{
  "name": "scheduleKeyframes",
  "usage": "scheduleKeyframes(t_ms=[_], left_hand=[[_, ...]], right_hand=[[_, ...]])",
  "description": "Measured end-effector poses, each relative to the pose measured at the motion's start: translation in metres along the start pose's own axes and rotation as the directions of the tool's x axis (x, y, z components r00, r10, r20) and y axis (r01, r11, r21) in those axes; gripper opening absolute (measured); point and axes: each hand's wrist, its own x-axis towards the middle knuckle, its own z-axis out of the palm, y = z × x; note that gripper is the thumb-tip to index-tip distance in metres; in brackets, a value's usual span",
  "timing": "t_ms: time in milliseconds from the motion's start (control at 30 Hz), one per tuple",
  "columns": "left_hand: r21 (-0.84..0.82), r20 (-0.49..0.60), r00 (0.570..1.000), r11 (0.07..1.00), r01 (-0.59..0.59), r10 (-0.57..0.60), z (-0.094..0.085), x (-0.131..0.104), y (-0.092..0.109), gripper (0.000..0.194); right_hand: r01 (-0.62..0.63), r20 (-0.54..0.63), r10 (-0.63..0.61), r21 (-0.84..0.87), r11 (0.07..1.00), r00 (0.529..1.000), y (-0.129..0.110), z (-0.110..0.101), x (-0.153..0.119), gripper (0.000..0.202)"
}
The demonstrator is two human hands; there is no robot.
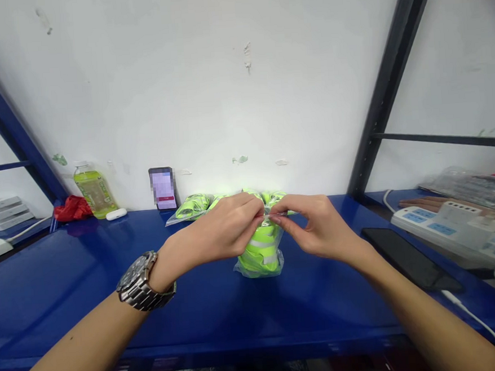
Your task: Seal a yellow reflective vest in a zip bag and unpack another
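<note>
A clear plastic bag with folded yellow-green cloth and pale silvery strips inside stands upright on the blue table. My left hand, with a metal watch on its wrist, pinches the bag's top edge from the left. From the right, my right hand pinches the same edge between thumb and forefinger, a short gap from the left fingers. Behind my hands lie several similar bags of yellow-green cloth, partly hidden.
At the back left are a drink bottle, red cloth, a white case and a propped phone. A dark phone with a cable lies right, beside power strips.
</note>
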Motion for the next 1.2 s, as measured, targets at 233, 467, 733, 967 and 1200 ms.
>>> scheduleKeyframes(t_ms=[233, 467, 733, 967, 1200], left_hand=[[-0.07, 0.002, 1.0, 0.997, 0.025, -0.024, -0.003, -0.003, -0.007, 0.014], [-0.089, 0.002, 0.999, 0.995, 0.048, -0.048, -0.005, -0.003, -0.003, 0.017], [-0.059, 0.007, 1.0, 0.998, -0.028, 0.028, -0.005, 0.006, 0.002, 0.013], [-0.034, 0.011, 0.997, 0.997, -0.075, 0.076, -0.005, 0.005, 0.005, 0.016], [-0.041, -0.036, 0.996, 0.995, -0.088, 0.087, -0.003, 0.007, 0.006, 0.015]], right_hand=[[-0.091, -0.001, 0.092, 0.166, 0.982, 0.996, 0.005, -0.004, -0.005, 0.013], [-0.12, -0.015, 0.126, 0.215, 0.969, 0.992, 0.008, -0.002, -0.009, 0.011], [-0.069, -0.047, 0.077, 0.156, 0.985, 0.996, 0.002, -0.001, -0.006, 0.009], [0.0, -0.063, 0.006, 0.103, 0.995, 0.998, 0.001, -0.003, -0.006, 0.009], [0.006, -0.055, 0.002, 0.135, 0.991, 0.998, 0.002, -0.002, -0.006, 0.009]])
